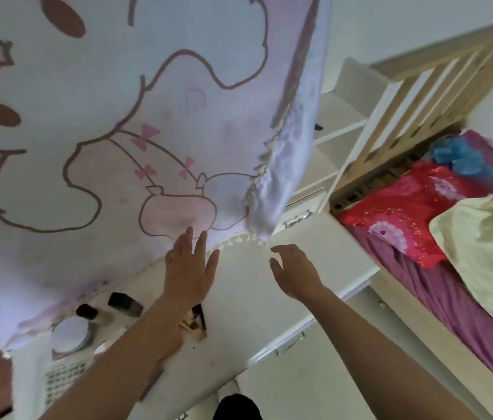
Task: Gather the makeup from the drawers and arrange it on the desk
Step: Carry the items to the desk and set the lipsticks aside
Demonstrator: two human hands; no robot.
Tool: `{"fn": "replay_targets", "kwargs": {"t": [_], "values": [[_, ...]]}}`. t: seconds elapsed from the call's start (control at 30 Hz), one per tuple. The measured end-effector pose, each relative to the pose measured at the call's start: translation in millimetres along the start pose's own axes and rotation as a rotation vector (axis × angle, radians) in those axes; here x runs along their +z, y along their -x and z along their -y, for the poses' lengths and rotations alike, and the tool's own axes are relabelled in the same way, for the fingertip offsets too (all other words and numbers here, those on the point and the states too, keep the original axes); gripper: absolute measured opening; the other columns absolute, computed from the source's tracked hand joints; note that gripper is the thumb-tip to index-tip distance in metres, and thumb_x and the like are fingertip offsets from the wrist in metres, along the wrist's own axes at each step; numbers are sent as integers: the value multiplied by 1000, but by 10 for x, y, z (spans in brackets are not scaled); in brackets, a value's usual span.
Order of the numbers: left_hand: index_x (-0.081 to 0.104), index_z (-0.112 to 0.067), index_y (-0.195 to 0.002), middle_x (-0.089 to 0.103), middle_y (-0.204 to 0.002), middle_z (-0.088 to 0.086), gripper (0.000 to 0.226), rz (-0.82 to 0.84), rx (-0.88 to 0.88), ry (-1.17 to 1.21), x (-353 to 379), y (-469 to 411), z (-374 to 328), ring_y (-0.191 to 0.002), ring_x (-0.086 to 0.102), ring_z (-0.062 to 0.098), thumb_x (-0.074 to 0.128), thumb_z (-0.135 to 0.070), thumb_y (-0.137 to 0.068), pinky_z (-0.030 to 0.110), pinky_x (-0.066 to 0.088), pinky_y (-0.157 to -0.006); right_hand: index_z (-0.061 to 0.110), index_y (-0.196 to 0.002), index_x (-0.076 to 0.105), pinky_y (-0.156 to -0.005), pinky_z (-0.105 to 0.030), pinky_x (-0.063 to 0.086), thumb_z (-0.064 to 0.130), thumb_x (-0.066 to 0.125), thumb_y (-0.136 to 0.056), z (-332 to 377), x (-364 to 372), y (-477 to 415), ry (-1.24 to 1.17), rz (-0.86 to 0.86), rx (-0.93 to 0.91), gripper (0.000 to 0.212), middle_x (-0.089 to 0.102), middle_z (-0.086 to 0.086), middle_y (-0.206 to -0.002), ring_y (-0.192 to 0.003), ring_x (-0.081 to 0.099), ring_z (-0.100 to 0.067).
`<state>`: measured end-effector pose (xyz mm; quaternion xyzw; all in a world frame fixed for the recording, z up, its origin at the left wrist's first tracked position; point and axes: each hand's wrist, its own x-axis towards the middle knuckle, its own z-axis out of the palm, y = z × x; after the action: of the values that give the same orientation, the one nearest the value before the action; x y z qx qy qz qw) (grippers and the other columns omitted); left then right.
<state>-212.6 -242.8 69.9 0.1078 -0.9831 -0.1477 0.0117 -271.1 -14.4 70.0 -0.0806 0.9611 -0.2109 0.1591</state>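
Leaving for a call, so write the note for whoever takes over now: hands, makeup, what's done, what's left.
Left hand open, at the curtain hem. Right hand open, empty, above the desk.
On the desk: two dark-capped bottles, a round white compact, thin sticks partly under the left forearm.
Done: some makeup is out. Left: check the drawers, which look shut, and arrange the items.

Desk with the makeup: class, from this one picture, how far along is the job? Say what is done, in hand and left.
Done: two bottles, a round jar and some brushes already lie on the desk. In hand: nothing; the left hand and right hand are open, reaching toward the curtain hem. Left: likely tidier arranging; the drawer in front looks shut, so its contents cannot be judged.
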Motion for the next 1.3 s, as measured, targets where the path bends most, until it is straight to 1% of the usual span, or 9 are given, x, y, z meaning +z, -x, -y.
{"fn": "replay_targets", "kwargs": {"t": [0.13,0.27,0.4,0.53,0.8,0.93,1.0,1.17,1.3], "values": [[45,-11,-145,35,-152,25,59,-176,267,-35,-307,22,-858,-136,38,43,33,-45,-99,56,40,-103,23,-148,40,-115,-42,28,40,43,-102,-588,-639,709,137,-268,34,49,32,-11,-157,-144,31,-30],[41,-12,-147,31,-154,25,58,-279,604,9,-529,480,-2157,-137,35,42,38,-45,-100,57,38,-103,26,-155,25,-122,-52,19,58,26,-97,-1450,-1286,1986,234,-583,172,67,16,-15,-165,-152,15,-34],[29,-18,-153,22,-158,21,64,-261,890,105,-584,1424,-3622,-144,24,41,27,-53,-100,59,27,-112,28,-159,10,-124,-48,4,61,28,-100,-2392,-1608,3624,269,-821,431,70,-3,-13,-167,-154,-2,-32],[18,-23,-156,6,-164,16,65,-168,1177,219,-441,2677,-4944,-150,9,36,24,-55,-100,59,16,-117,26,-159,14,-123,-50,9,60,33,-100,-3159,-1663,5272,287,-995,687,71,1,-14,-167,-154,2,-34],[23,-22,-155,7,-163,16,64,69,1704,278,299,5074,-6716,-148,14,37,28,-53,-99,61,22,-114,26,-158,19,-123,-53,13,59,38,-98,-4175,-1028,7816,206,-1155,1192,71,4,-15,-166,-153,3,-34],[22,-24,-156,6,-164,15,67,204,1909,359,777,6346,-7455,-149,12,36,24,-56,-97,60,16,-115,28,-159,15,-124,-50,9,62,32,-97,-4517,-601,8901,177,-1111,1433,73,1,-13,-167,-154,0,-33],[20,-25,-156,4,-165,13,66,290,2006,395,946,7065,-7798,-150,9,34,24,-55,-98,60,15,-117,26,-159,13,-124,-49,7,60,37,-97,-4629,-472,9477,202,-1090,1569,74,-2,-13,-167,-154,-2,-32],[21,-23,-156,4,-164,13,67,487,2287,469,1076,9042,-8280,-149,9,32,24,-56,-97,55,19,-114,21,-159,12,-123,-47,7,56,42,-96,-4463,-123,10965,264,-1135,1934,78,2,-15,-166,-154,3,-33],[19,-21,-156,0,-164,16,67,618,2543,483,1088,10558,-8156,-149,7,33,24,-55,-98,55,17,-115,18,-159,14,-121,-51,14,55,39,-95,-4012,383,11920,241,-1178,2243,78,7,-19,-165,-152,9,-36]]}}
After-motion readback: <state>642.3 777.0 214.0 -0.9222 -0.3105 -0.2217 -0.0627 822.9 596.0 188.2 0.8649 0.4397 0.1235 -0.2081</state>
